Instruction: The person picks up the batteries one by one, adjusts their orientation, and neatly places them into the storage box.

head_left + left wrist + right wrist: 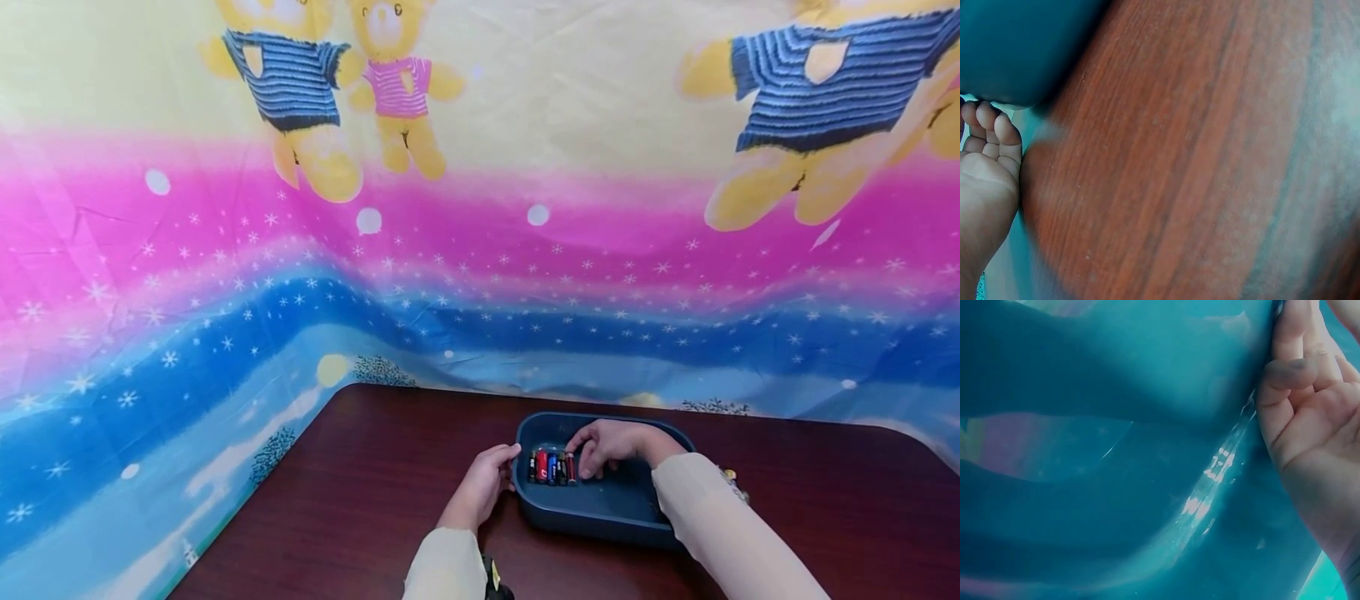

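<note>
A dark blue-grey plastic tub [607, 504] stands on the table. Inside, toward its left end, several batteries [552, 468] lie side by side in a row, red, blue and black among them. My left hand [482, 485] holds the tub's left side, thumb up at the rim and the other fingers bent against the outer wall. The right hand [611, 443] reaches down into the tub, index fingertip at the upper end of the row's rightmost battery and thumb just right of it. In the right wrist view its fingers are loosely bent, and the batteries are out of sight.
The tub rests on a dark red-brown wooden table [375, 483]. Beyond the right sleeve, some small colourful items [733, 482] show partly on the table. A printed cloth [480, 267] with teddy bears hangs behind the table and along its left side.
</note>
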A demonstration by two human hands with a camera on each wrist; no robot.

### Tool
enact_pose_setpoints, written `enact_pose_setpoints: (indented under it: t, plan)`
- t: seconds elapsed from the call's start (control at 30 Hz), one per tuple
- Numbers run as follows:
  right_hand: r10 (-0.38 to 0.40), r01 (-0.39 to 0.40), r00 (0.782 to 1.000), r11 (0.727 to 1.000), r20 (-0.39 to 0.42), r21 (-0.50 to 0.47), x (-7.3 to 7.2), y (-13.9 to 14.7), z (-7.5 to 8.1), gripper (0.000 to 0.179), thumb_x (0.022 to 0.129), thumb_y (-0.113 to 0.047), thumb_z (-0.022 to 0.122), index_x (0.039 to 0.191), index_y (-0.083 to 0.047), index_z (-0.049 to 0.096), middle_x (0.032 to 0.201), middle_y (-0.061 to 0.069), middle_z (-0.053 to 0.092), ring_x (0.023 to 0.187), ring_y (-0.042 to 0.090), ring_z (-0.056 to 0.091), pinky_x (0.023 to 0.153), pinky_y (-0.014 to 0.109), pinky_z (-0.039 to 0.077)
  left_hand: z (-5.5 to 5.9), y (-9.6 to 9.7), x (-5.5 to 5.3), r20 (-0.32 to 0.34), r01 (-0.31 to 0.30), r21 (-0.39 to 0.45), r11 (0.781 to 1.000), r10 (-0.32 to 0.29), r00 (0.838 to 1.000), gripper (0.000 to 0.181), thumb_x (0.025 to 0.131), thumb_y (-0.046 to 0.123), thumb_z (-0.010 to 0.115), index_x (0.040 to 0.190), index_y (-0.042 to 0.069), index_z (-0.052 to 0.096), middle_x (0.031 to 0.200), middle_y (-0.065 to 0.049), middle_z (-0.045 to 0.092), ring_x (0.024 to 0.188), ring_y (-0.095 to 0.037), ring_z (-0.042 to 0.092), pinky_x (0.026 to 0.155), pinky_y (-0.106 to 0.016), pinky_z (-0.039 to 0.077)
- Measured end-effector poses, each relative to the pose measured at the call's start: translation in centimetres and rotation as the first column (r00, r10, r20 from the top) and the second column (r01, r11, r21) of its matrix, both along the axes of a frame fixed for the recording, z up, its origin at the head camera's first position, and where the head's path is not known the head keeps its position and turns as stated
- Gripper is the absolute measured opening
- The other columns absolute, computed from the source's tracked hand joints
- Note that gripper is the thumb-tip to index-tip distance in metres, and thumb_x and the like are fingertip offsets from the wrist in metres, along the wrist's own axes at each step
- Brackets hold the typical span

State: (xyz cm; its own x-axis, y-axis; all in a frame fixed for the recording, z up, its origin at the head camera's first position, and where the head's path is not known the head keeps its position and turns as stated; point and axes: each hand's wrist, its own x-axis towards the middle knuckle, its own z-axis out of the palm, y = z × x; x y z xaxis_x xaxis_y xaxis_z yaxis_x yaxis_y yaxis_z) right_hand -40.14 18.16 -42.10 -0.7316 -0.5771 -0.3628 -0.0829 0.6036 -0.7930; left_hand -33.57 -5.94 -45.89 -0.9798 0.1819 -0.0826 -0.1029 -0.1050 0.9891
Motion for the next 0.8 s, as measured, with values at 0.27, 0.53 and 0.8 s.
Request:
enact_pose_setpoints:
  t: [0.27,0.53,0.8]
  plan:
    - [0.014,-0.014,1.0,0.999,0.016,0.047,-0.1,-0.1,1.1,0.04,0.082,-0.013,0.07,0.119,-0.006,0.057,0.085,0.007,0.068,0.07,0.02,0.062,0.058,0.03,0.045,0.4,-0.1,0.3,-0.019,-0.006,-0.002,1.0,0.006,1.0,0.034,0.093,0.028,0.05,0.1,-0.004,0.058,0.08,-0.004,0.056,0.072,-0.014,0.053,0.067,-0.026,0.045]
    - [-0.007,0.008,1.0,0.989,-0.01,0.145,1.2,1.1,5.4,0.034,0.085,-0.014,0.066,0.117,-0.002,0.06,0.091,0.006,0.068,0.08,0.023,0.063,0.065,0.036,0.052,0.2,-0.2,0.9,-0.008,-0.004,-0.022,1.0,0.004,1.0,0.041,0.093,0.03,0.051,0.115,-0.005,0.057,0.087,-0.006,0.06,0.075,-0.015,0.055,0.07,-0.026,0.046]
    - [-0.102,0.108,0.987,0.993,-0.125,0.043,2.3,5.9,9.0,0.032,0.085,-0.018,0.067,0.111,0.0,0.062,0.094,0.006,0.067,0.083,0.024,0.062,0.07,0.04,0.051,-0.2,-0.4,1.0,-0.015,-0.012,-0.05,0.999,0.011,1.0,0.045,0.093,0.035,0.053,0.116,-0.003,0.057,0.092,-0.008,0.062,0.078,-0.016,0.055,0.073,-0.028,0.047]
